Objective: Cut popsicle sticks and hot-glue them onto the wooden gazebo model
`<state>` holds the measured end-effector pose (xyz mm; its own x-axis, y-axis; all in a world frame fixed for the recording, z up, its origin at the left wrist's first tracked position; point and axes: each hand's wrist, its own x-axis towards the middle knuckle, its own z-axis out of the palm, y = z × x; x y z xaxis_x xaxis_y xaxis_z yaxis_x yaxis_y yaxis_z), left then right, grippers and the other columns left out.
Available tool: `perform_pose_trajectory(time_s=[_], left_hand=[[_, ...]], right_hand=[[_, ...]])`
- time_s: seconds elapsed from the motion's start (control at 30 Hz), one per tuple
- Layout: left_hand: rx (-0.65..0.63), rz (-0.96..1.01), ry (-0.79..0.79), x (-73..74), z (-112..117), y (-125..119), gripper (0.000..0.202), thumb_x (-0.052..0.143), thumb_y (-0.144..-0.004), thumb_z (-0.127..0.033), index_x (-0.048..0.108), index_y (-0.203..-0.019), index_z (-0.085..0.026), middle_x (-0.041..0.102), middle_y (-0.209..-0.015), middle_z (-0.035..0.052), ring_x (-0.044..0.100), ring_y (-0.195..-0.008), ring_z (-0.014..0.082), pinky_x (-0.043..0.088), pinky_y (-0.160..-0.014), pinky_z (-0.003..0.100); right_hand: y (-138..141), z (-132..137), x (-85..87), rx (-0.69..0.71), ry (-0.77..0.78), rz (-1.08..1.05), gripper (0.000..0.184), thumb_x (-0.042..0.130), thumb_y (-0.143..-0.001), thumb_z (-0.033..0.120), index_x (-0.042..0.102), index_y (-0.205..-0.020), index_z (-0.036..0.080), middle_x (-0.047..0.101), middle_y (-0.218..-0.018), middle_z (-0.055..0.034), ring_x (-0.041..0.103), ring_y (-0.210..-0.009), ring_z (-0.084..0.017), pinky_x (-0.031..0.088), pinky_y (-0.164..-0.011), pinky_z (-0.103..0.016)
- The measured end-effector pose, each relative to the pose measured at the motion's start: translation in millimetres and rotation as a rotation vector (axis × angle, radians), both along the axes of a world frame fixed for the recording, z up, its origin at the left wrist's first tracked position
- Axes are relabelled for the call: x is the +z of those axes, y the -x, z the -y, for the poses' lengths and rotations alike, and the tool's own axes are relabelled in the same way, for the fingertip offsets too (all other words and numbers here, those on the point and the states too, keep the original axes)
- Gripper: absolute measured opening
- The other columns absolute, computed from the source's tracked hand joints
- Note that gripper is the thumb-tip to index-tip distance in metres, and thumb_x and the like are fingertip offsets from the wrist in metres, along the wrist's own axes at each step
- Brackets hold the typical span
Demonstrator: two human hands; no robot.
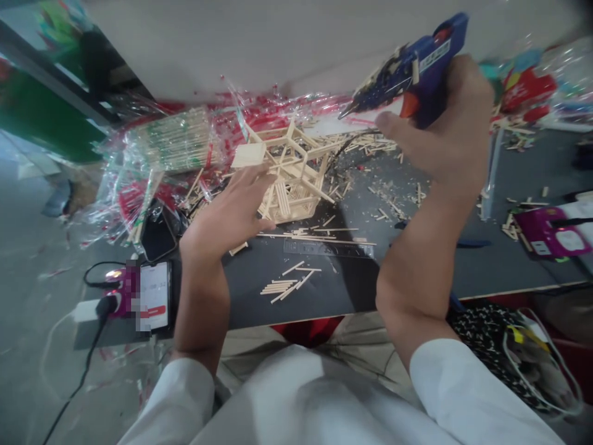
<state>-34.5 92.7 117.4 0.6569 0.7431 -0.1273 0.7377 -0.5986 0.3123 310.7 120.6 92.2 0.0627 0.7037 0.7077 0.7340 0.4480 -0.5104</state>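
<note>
My right hand (456, 123) is wrapped round the handle of a blue hot glue gun (417, 68), raised above the table. The gun's metal nozzle points down and left, and strings of dried glue cling to its front. My left hand (231, 204) is at the left side of a wooden stick model (296, 173), its thumb and fingers about the near left edge; the fingertips are partly hidden. The model is a many-sided open frame with spokes sticking out and a small square panel (249, 155) at its upper left.
Loose cut sticks (287, 284) and a clear ruler (328, 248) lie in front of the model. Bundled sticks in plastic wrap (176, 142) are at the left. A lit phone (155, 296) and purple power strip (118, 290) sit front left; another purple strip (551, 232) is right.
</note>
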Motion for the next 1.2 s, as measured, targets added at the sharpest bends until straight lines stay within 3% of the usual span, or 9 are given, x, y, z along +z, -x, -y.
perform_pose_trajectory(time_s=[0.17,0.33,0.43,0.57,0.7,0.83,1.03,1.2], left_hand=[[-0.003,0.070,-0.035,-0.8,-8.4,2.3,0.065,0.064,-0.095,-0.043,0.046,-0.153,-0.021,0.042,-0.163,0.0114,0.037,-0.153,0.0322,0.031,-0.128,0.052],[-0.012,0.172,-0.128,-9.3,-23.0,6.4,0.054,0.063,-0.098,-0.050,0.056,-0.145,-0.024,0.054,-0.154,0.0082,0.044,-0.149,0.0273,0.033,-0.129,0.048],[-0.043,0.216,-0.143,-18.1,-33.1,6.9,0.056,0.066,-0.096,-0.053,0.060,-0.141,-0.019,0.056,-0.151,0.0122,0.047,-0.147,0.0303,0.035,-0.127,0.050],[-0.035,0.235,-0.156,-24.1,-39.2,6.5,0.054,0.070,-0.093,-0.051,0.063,-0.136,-0.020,0.056,-0.150,0.0121,0.048,-0.145,0.0314,0.036,-0.125,0.050],[0.002,0.201,-0.143,-19.0,-32.3,5.9,0.060,0.067,-0.095,-0.050,0.054,-0.147,-0.022,0.053,-0.155,0.0126,0.045,-0.148,0.0308,0.034,-0.126,0.048],[0.018,0.150,-0.114,-11.1,-24.4,4.4,0.064,0.063,-0.098,-0.048,0.046,-0.154,-0.021,0.049,-0.159,0.0131,0.042,-0.151,0.0310,0.032,-0.127,0.049],[-0.010,0.132,-0.081,-4.2,-21.7,0.7,0.056,0.058,-0.101,-0.043,0.049,-0.154,-0.025,0.052,-0.156,0.0100,0.045,-0.148,0.0295,0.032,-0.127,0.048],[0.037,0.030,-0.078,-1.4,-13.8,-7.0,0.056,0.057,-0.102,-0.039,0.047,-0.156,-0.030,0.044,-0.162,0.0094,0.041,-0.151,0.0337,0.034,-0.125,0.054]], right_hand=[[-3.6,1.8,-0.7,-0.045,0.081,0.057,0.053,0.083,-0.073,0.058,0.048,-0.090,0.022,0.043,-0.079,0.0058,0.036,-0.070,-0.008,0.034,-0.067,-0.029],[7.0,0.5,1.2,-0.092,0.090,0.149,0.054,0.082,-0.073,0.063,0.050,-0.092,0.022,0.046,-0.076,0.0052,0.044,-0.069,-0.011,0.040,-0.068,-0.031],[24.9,2.2,5.0,-0.118,0.104,0.241,0.042,0.080,-0.078,0.050,0.050,-0.092,0.023,0.056,-0.083,0.0017,0.054,-0.074,-0.016,0.047,-0.072,-0.034],[47.7,3.2,7.4,-0.056,0.238,0.374,0.032,0.078,-0.079,0.027,0.054,-0.100,0.023,0.066,-0.098,-0.0062,0.064,-0.090,-0.026,0.052,-0.082,-0.041],[55.1,-0.8,3.2,-0.056,0.345,0.417,0.034,0.073,-0.081,0.024,0.057,-0.111,0.023,0.068,-0.107,-0.0118,0.066,-0.098,-0.031,0.052,-0.088,-0.046],[51.3,-6.2,-4.4,-0.038,0.296,0.434,0.031,0.070,-0.079,0.023,0.060,-0.108,0.025,0.071,-0.104,-0.0099,0.066,-0.091,-0.031,0.053,-0.082,-0.046],[47.4,-10.9,-10.5,-0.009,0.252,0.425,0.027,0.068,-0.076,0.020,0.061,-0.101,0.026,0.073,-0.095,-0.0067,0.063,-0.078,-0.026,0.051,-0.072,-0.041],[48.8,-12.5,-10.4,-0.008,0.307,0.434,0.026,0.068,-0.078,0.022,0.059,-0.102,0.026,0.073,-0.098,-0.0086,0.065,-0.084,-0.029,0.052,-0.076,-0.043]])
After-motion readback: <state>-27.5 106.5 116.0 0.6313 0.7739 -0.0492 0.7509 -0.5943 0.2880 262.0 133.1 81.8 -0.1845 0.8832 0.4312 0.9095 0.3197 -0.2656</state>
